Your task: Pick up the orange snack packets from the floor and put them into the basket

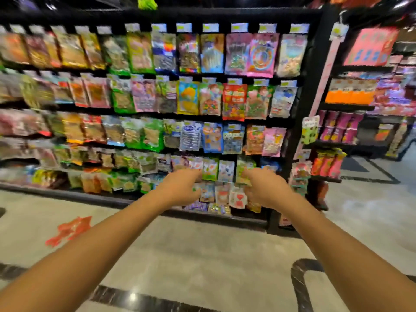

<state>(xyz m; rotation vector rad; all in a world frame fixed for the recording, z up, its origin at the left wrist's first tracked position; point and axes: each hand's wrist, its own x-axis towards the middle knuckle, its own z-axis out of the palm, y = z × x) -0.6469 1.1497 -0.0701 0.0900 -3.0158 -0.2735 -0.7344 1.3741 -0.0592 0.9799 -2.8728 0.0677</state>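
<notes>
Orange snack packets [69, 229] lie on the pale floor at the left, just above my left forearm. Both arms stretch forward in front of the snack shelf. My left hand [182, 188] hangs in the air with fingers loosely curled and nothing in it. My right hand [265, 190] is a little to its right, also empty, fingers bent and apart. Both hands are far from the packets. No basket is in view. The frame is blurred.
A tall black shelf unit [157, 109] full of hanging snack bags fills the back. A second shelf [360, 122] stands at the right. The floor [202, 255] is pale tile with dark marble strips near the bottom.
</notes>
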